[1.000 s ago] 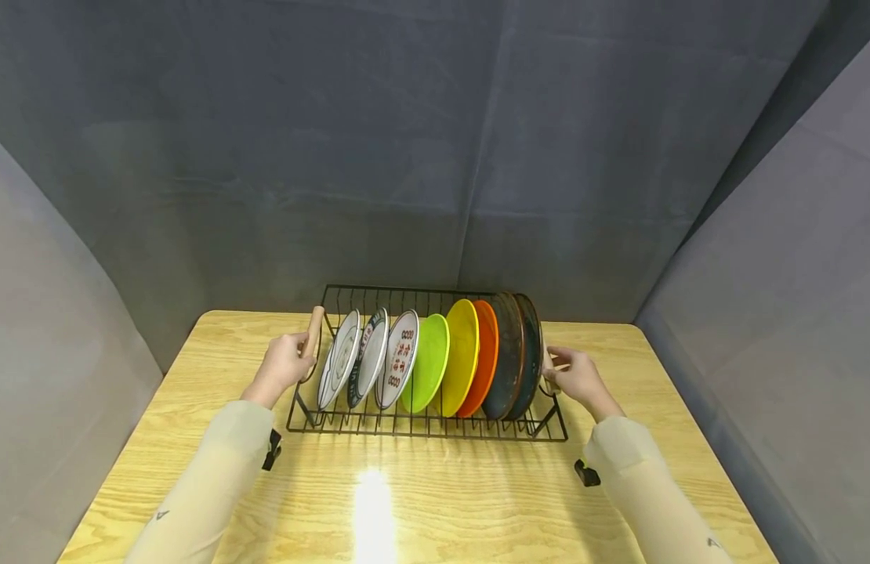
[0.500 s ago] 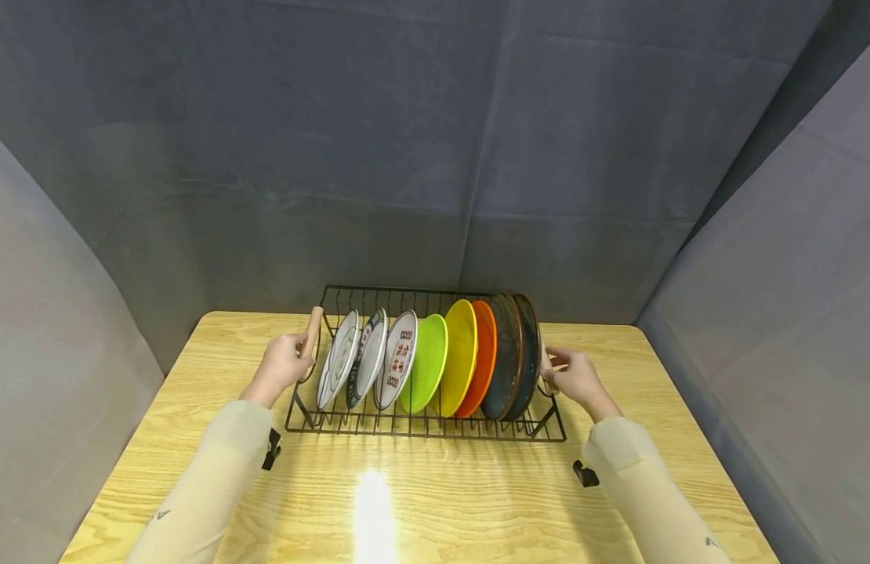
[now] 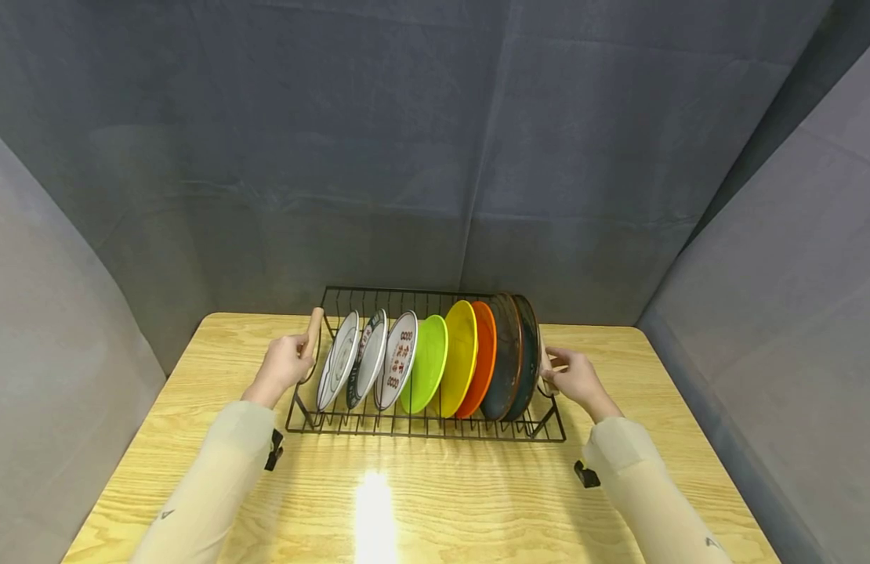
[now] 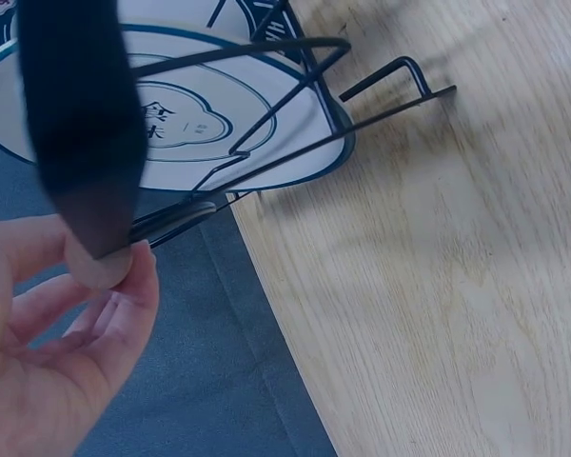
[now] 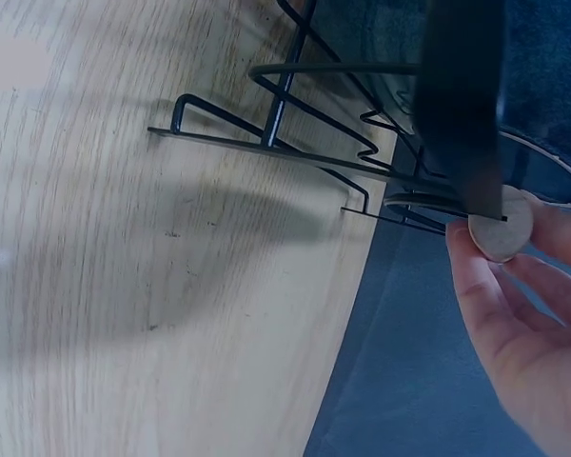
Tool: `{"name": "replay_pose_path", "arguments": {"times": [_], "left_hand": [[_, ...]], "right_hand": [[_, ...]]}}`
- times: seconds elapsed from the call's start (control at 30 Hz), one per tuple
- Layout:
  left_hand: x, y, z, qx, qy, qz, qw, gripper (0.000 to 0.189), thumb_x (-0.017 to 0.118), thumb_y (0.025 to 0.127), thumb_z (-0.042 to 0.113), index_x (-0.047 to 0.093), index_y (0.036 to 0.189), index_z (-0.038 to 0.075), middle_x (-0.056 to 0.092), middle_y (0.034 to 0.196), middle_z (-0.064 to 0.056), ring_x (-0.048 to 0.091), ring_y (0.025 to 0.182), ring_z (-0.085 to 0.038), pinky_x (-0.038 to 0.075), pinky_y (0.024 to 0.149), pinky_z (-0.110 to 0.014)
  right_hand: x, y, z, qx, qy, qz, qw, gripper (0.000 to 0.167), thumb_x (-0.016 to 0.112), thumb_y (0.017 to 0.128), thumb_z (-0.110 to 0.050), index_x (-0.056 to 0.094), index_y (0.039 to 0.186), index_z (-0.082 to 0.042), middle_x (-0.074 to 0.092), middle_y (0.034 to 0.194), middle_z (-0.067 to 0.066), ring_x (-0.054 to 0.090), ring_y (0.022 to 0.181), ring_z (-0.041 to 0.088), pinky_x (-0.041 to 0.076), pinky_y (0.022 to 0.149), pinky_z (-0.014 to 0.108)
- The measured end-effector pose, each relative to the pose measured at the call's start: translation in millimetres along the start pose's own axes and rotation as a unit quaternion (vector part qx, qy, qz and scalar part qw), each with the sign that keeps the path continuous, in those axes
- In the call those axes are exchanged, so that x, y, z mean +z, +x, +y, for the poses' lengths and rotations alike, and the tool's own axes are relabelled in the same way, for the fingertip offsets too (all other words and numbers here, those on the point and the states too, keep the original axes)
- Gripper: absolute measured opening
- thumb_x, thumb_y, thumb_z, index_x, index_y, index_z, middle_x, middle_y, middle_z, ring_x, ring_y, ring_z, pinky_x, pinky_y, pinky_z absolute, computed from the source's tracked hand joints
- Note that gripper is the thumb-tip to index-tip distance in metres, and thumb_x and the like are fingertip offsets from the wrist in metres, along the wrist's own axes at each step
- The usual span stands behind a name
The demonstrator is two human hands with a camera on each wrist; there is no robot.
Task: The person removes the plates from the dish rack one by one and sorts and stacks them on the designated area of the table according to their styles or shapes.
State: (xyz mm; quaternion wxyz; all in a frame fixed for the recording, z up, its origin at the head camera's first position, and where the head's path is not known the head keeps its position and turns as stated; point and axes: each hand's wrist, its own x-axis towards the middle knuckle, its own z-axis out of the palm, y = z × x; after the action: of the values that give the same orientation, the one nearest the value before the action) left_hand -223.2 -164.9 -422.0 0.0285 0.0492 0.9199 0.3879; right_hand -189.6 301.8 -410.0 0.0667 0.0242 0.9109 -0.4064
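In the head view a black wire dish rack (image 3: pixel 414 435) stands on the table, with several plates upright in it. From left to right come patterned white plates (image 3: pixel 397 359), a lime green plate (image 3: pixel 425 364), a yellow plate (image 3: pixel 458 359), an orange plate (image 3: pixel 484 360) and dark brown-rimmed plates (image 3: pixel 502 360). My left hand (image 3: pixel 280 364) grips the rack's left wooden handle (image 3: pixel 313 330). On the opposite side my right hand (image 3: pixel 578 377) holds the right wooden handle (image 3: pixel 545 364). Both wrist views show fingers and thumb pinching the round handle ends (image 4: pixel 100 267), (image 5: pixel 502 227).
The rack sits towards the back of a light wooden table (image 3: pixel 477 501). A dark grey cloth wall (image 3: pixel 371 172) rises close behind it. Paler cloth panels flank the table at left (image 3: pixel 47 329) and right (image 3: pixel 788 298).
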Motion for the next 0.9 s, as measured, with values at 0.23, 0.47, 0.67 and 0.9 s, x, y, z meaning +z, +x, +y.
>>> {"name": "replay_pose_path", "arguments": {"times": [0.23,0.47,0.67,0.9], "left_hand": [[2.4,0.9,-0.6,-0.009,-0.006,0.005,0.9999,0.043,0.054,0.084,-0.005,0.046,0.125,-0.014,0.057,0.102,-0.034,0.062,0.063,-0.024,0.051,0.050,-0.029],[3.2,1.5,-0.1,-0.007,-0.004,0.012,0.9999,0.045,0.053,0.083,-0.004,0.046,0.126,-0.014,0.056,0.105,-0.036,0.062,0.065,-0.026,0.051,0.050,-0.028],[2.6,1.2,-0.2,-0.016,-0.002,0.010,0.9998,0.045,0.053,0.083,-0.005,0.045,0.127,-0.014,0.056,0.105,-0.035,0.062,0.065,-0.026,0.051,0.051,-0.028],[3.7,0.7,0.3,-0.024,-0.003,0.009,0.9997,0.048,0.054,0.084,-0.004,0.043,0.129,-0.012,0.055,0.107,-0.035,0.063,0.073,-0.031,0.052,0.053,-0.030]], "right_hand": [[-9,-2.4,-13,-0.005,-0.063,-0.022,0.9977,0.054,0.052,0.091,-0.010,0.031,0.138,0.008,0.045,0.122,0.035,0.051,0.105,0.045,0.049,0.078,0.047],[-35,-5.7,-49,-0.084,-0.052,0.048,0.9939,0.050,0.051,0.092,-0.011,0.035,0.136,0.007,0.044,0.124,0.036,0.047,0.108,0.049,0.044,0.084,0.054],[-43,-8.5,-76,-0.111,-0.052,0.066,0.9903,0.053,0.052,0.092,-0.022,0.037,0.137,0.002,0.045,0.127,0.031,0.047,0.112,0.045,0.040,0.090,0.056],[-32,-7.9,-86,-0.088,-0.085,0.048,0.9913,0.058,0.053,0.089,-0.020,0.032,0.140,0.001,0.044,0.129,0.031,0.049,0.110,0.046,0.042,0.088,0.055]]}}
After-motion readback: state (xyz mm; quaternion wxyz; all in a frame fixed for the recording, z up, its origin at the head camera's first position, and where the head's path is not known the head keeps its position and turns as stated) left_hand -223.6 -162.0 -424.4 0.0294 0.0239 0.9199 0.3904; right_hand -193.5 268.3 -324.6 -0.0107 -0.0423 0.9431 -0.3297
